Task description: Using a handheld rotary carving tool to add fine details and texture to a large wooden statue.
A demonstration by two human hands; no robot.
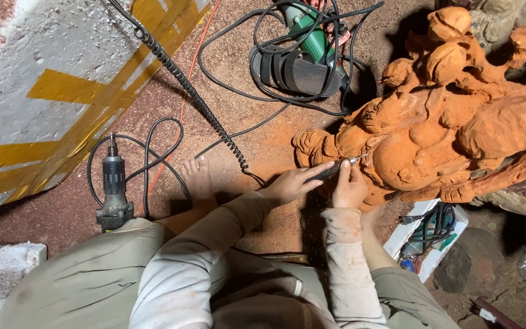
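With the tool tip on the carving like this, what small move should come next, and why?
Probably a short stroke of the tool along the groove it is in. Both the left hand and right hand already steady it, and its tip rests on the dusty orange carving.

Beside your left knee a grey power tool [114, 189], coiled cable [196, 100], green grinder [312, 39] among black cords, white tray [418, 234] at your right, yellow-striped wall [50, 91]
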